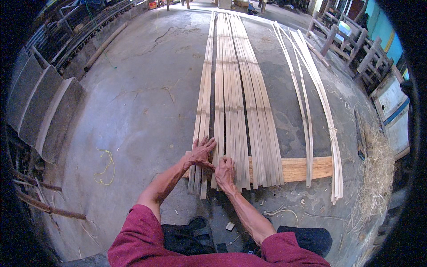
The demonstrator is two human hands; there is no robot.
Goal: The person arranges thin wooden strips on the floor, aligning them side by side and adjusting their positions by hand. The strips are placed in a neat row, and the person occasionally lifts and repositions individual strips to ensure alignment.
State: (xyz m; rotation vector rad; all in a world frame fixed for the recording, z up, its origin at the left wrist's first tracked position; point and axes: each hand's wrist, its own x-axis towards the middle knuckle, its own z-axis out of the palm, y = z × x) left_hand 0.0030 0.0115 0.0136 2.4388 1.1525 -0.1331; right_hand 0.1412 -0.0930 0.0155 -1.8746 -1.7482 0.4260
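I see long pale slats [231, 84] running from twelve o'clock to six, across a wooden plank [311, 169] bared at four. My left hand [201, 153] splays loosely over them at seven; my right hand [225, 171] curls at six, any pinch indiscernible to me.

Maroon shirt [213, 260], elbow-length sleeves [140, 231] — dark trousers [307, 240].

Long strips [233, 89] partly covered by the left hand [201, 152] and right hand [225, 171].
The right fingertips are hidden; the grip cannot be told. The board [322, 167] is partly concealed under the strips, the maroon shirt [213, 260] is cut off below, and a distant red object [153, 5] is too small to be identified.
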